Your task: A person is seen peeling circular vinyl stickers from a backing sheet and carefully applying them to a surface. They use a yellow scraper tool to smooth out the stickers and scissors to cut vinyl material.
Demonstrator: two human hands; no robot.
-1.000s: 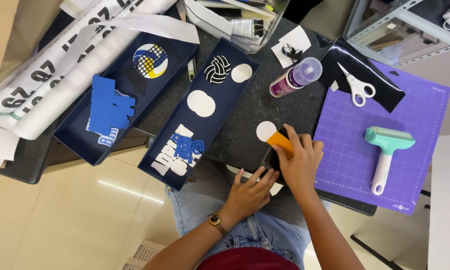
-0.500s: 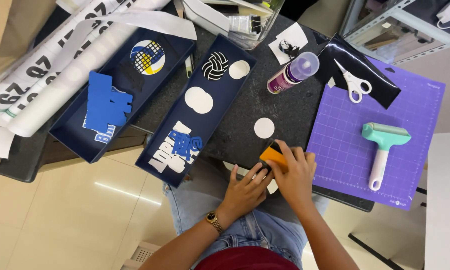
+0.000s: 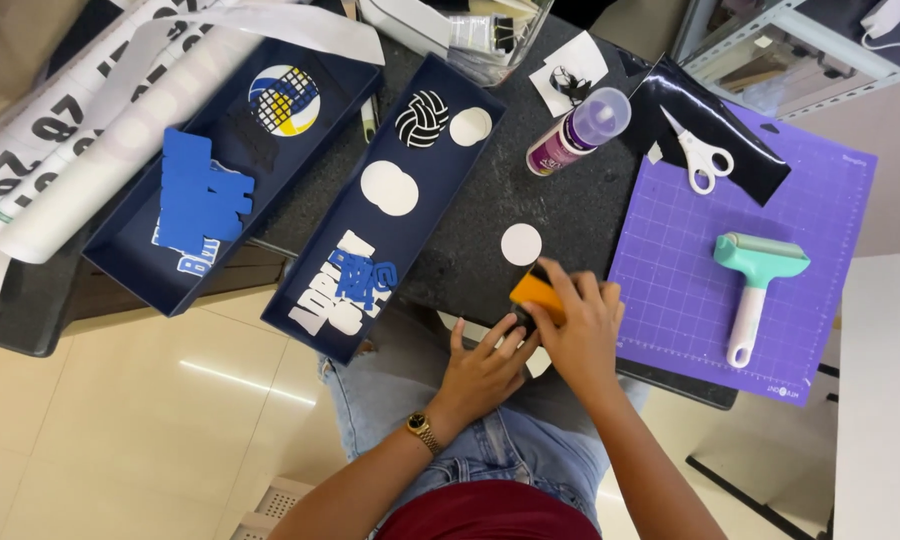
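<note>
A: What do the two hands hold?

B: The right hand (image 3: pixel 582 330) grips a small orange scraper (image 3: pixel 536 293), its fingers (image 3: pixel 570 290) curled over the top edge and pinching the flat blade. The left hand (image 3: pixel 483 365) lies just beside it, fingers (image 3: pixel 500 335) pressed together and laid flat on a small dark piece at the near edge of the worktop (image 3: pixel 530 215). What that piece is cannot be told; the hands cover most of it.

A: How would the scraper handle?

B: By its look it is a thin, stiff plastic card: light, smooth and apt to slip if held only at a corner. A pinch across its broad faces, near the upper edge, seems the soundest hold, leaving the lower edge free to bear on the work.

A: And the piece beneath?

B: Probably thin and flexible, so likely to shift or crease; flat pressure suits it better than a pinch.

A: What lies about?

B: A white paper disc (image 3: pixel 521 244) just beyond the scraper; a purple cutting mat (image 3: pixel 670 280) to the right, bearing a teal roller (image 3: pixel 755 275) and white-handled scissors (image 3: pixel 705 160); a glue bottle (image 3: pixel 575 135); and two dark blue trays (image 3: pixel 315 305) of cut-outs to the left.
</note>
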